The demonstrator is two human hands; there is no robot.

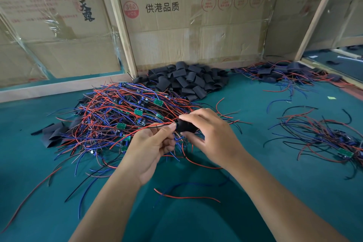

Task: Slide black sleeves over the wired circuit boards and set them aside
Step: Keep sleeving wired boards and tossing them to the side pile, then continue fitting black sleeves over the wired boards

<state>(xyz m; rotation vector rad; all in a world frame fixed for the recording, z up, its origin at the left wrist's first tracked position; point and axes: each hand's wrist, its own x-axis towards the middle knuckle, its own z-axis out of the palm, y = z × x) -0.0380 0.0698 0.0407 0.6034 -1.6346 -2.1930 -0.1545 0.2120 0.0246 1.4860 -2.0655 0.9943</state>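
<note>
My right hand (208,133) pinches a black sleeve (185,126) between thumb and fingers, just above the table. My left hand (155,143) pinches red and black wires (157,125) that run into the sleeve's left end; the board on those wires is hidden inside the sleeve or behind my fingers. Behind my hands lies a big tangle of wired green circuit boards (125,112). A heap of loose black sleeves (186,78) sits against the cardboard at the back. Sleeved boards with wires lie in a pile at the back right (282,74).
The green table mat (255,192) carries stray wires (186,195) in front of me and another bundle of wired boards (324,139) at the right. A few flat sleeves (53,133) lie at the left. Cardboard walls (196,31) on wooden frames close off the back.
</note>
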